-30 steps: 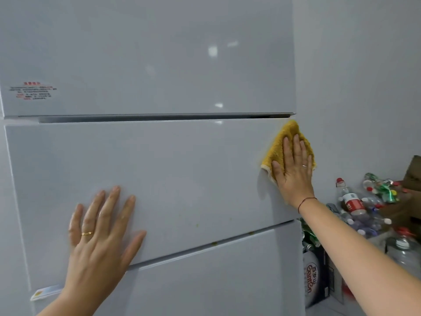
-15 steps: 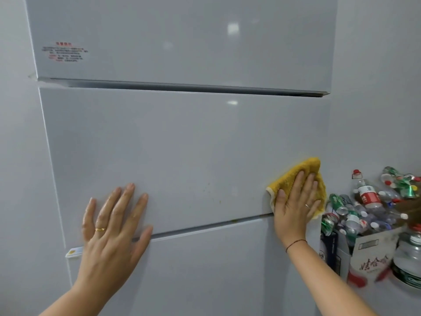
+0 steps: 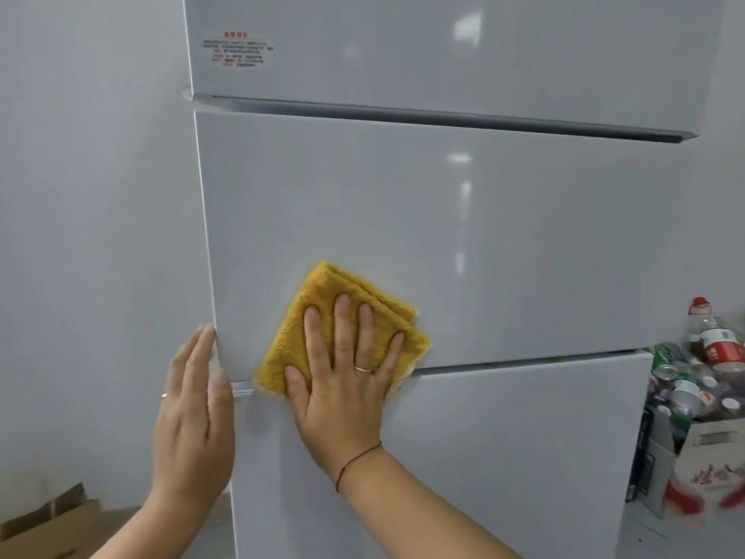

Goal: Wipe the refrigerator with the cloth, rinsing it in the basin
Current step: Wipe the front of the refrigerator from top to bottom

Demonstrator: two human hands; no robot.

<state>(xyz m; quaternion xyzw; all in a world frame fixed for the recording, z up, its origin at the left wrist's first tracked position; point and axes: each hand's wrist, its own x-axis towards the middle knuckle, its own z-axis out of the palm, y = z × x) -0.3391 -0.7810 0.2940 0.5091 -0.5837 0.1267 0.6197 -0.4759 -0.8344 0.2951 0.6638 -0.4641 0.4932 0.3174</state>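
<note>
A white refrigerator [image 3: 463,236] with three stacked door panels fills the view. My right hand [image 3: 342,377] lies flat with spread fingers on a folded yellow cloth [image 3: 322,288], pressing it against the lower left part of the middle panel, just above the seam to the bottom panel. My left hand [image 3: 193,413] rests with straight fingers against the fridge's left edge, close beside the cloth, holding nothing. No basin is in view.
A cardboard box [image 3: 709,457] heaped with empty bottles and cans [image 3: 713,344] stands right of the fridge. Flattened brown cardboard [image 3: 44,526] lies on the floor at lower left. A plain wall [image 3: 88,236] runs along the fridge's left side.
My right hand has swept the cloth from the middle panel's right edge down and across to its lower left. My left hand has shifted from the panel face to the fridge's left edge.
</note>
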